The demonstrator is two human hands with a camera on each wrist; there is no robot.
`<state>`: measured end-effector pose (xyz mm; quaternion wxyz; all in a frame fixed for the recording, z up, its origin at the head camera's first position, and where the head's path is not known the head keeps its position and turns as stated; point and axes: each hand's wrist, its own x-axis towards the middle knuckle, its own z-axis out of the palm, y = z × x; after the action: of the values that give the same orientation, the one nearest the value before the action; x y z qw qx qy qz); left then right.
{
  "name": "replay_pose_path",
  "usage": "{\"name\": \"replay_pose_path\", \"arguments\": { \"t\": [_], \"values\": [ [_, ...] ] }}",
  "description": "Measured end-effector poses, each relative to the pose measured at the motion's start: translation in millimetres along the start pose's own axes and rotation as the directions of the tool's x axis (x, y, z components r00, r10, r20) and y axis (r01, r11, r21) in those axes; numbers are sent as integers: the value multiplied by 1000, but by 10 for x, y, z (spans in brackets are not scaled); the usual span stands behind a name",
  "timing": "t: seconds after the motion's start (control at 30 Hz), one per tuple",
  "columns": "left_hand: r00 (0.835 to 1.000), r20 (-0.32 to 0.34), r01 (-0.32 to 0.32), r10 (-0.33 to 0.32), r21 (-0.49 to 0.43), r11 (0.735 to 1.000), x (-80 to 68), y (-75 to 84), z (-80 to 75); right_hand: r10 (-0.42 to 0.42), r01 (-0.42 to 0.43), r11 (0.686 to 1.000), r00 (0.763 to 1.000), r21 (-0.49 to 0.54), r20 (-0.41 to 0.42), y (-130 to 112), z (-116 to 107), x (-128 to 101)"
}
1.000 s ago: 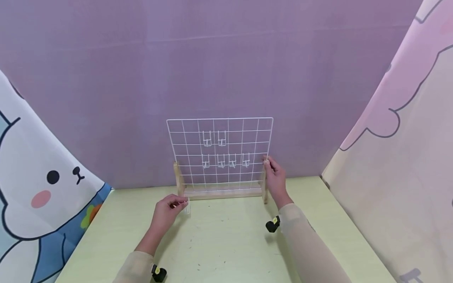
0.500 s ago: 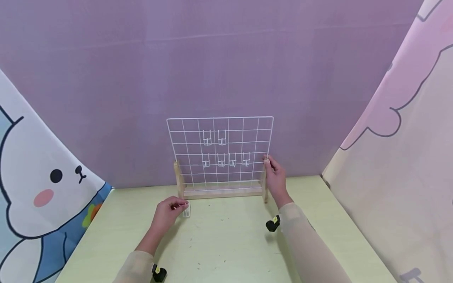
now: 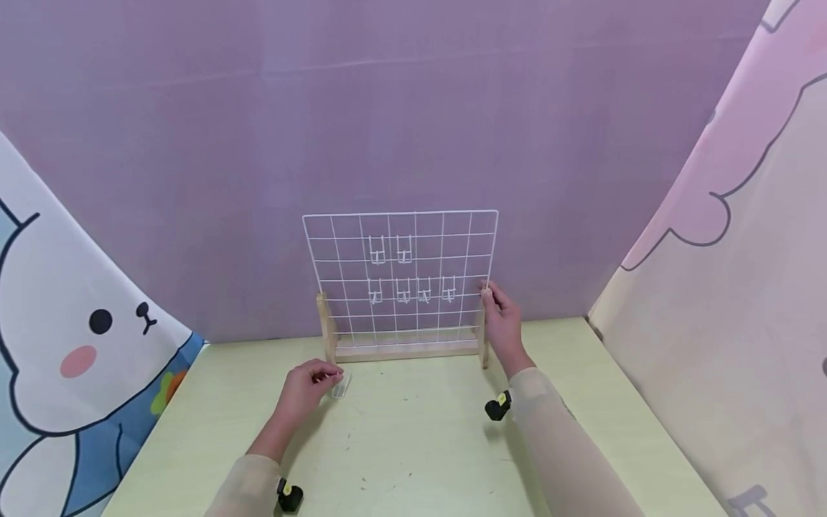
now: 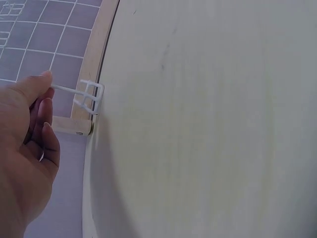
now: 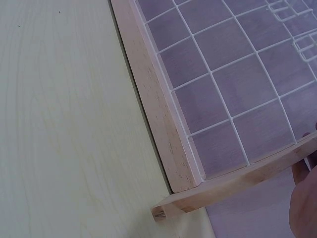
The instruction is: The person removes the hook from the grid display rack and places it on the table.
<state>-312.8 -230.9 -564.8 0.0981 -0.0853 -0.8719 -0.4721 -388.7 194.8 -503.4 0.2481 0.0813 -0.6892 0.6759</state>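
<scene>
- The left hand (image 3: pixel 302 391) pinches a small white wire hook (image 3: pixel 340 386) by its stem between thumb and forefinger; the other fingers curl loosely below.
- In the left wrist view the hook (image 4: pixel 88 95) juts out from the fingertips (image 4: pixel 43 79), its ladder-like end hanging just over the edge of the pale green table (image 4: pixel 208 124), beside the wooden base (image 4: pixel 91 74) of the rack.
- From the head view the hook sits low, just above the table (image 3: pixel 400 445), near the rack's left wooden foot (image 3: pixel 326 332) and in front of it.
- The right hand (image 3: pixel 500 323) grips the right edge of the white wire grid panel (image 3: pixel 400 276), fingers wrapped about the wire and the right wooden post (image 3: pixel 482 341).
- In the right wrist view only the fingertips (image 5: pixel 303 198) show at the lower right corner, against the wooden foot (image 5: pixel 237 186); the grid (image 5: pixel 233 79) stands upright in its base rail (image 5: pixel 156 104).
- Six white hooks (image 3: pixel 403 276) hang on the grid: two in an upper row, four in a lower row.
- Behind the rack is a purple backdrop (image 3: pixel 388 108); a cartoon bear cloth (image 3: pixel 77 337) hangs at the left and a pink-and-cream cloth (image 3: pixel 730 287) at the right.
</scene>
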Motion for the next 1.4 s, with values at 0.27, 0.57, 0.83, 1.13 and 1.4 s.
{"name": "replay_pose_path", "arguments": {
  "t": [0.27, 0.57, 0.83, 1.13, 1.4],
  "values": [
    [1000, 3, 6, -6, 15, 1000, 30, -15, 9, -42, 42, 999, 999, -18, -4, 92, -9, 25],
    [1000, 9, 6, -6, 16, 1000, 31, -35, 25, -24, 23, 999, 1000, -47, -11, 112, -8, 25],
    [1000, 7, 20, -20, -16, 1000, 33, -15, 15, -30, 30, 999, 1000, -37, -9, 95, -3, 15],
    [999, -38, 9, -11, -61, 998, 83, 18, -7, -50, 49, 998, 999, -36, -17, 95, 10, 16],
    [997, -67, -38, 32, -92, 995, 157, 141, -1, -48, 48, 998, 999, -46, -18, 116, 8, 22]
  ]
}}
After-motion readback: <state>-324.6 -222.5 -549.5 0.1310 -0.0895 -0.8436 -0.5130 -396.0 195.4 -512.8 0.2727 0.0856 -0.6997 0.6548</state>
